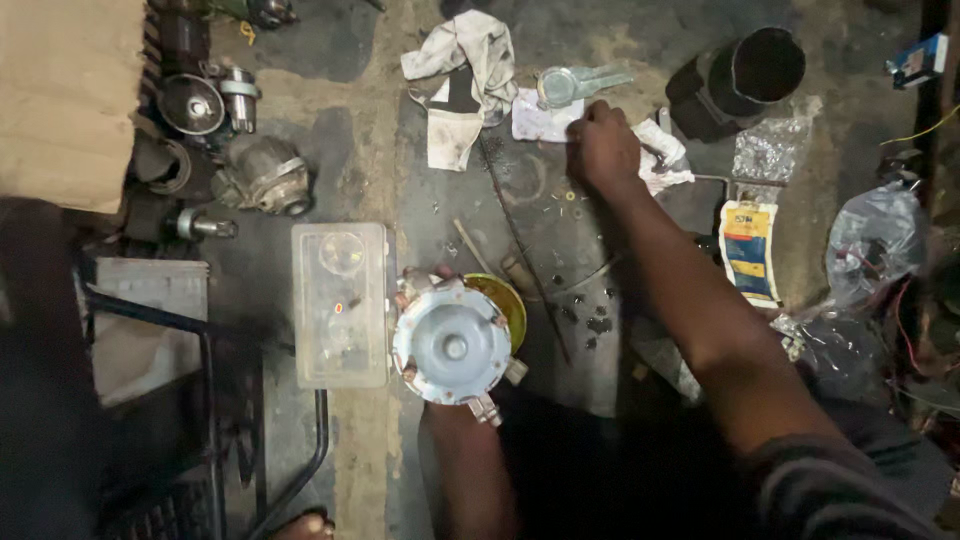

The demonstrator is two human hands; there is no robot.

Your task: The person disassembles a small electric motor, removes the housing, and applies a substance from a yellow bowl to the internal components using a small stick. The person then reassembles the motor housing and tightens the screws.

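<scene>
My left hand (432, 282) holds a round grey metal motor housing (452, 345) from underneath; only fingertips show at its upper rim, and the forearm comes up from below. A yellow round lid (505, 300) lies just behind the housing. My right hand (603, 150) reaches far forward, fingers curled down on white paper scraps (545, 120) on the dark floor mat (580, 230). What the fingers pinch is hidden. A thin metal rod (520, 240) lies between the two hands.
A clear plastic box (340, 305) sits left of the housing. Several metal motor parts (262, 175) lie at upper left beside cardboard (65, 100). A dirty rag (465, 75), clear lid (558, 86), black cylinder (745, 80), printed packet (748, 250) and plastic bags (875, 245) surround the mat.
</scene>
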